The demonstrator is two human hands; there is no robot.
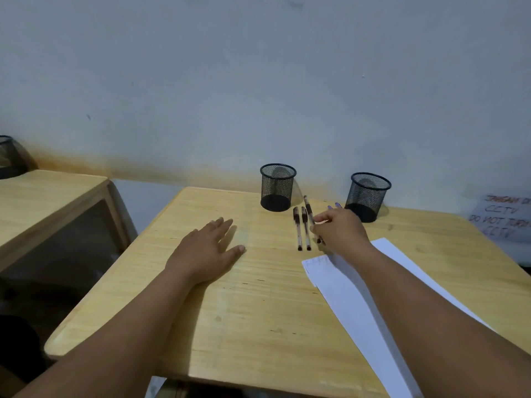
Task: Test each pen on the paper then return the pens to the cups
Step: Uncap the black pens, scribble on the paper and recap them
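Observation:
Two black mesh cups stand at the back of the wooden desk, the left cup and the right cup. Two capped pens lie side by side in front of the left cup. My right hand pinches a third pen beside them, its far end raised toward the cups. A white sheet of paper lies under my right forearm, with faint marks at its top corner. My left hand rests flat on the desk, fingers straight, holding nothing.
A second wooden table stands to the left across a gap, with another mesh cup at its far corner. A handwritten notice leans at the right edge. The wall runs close behind the cups.

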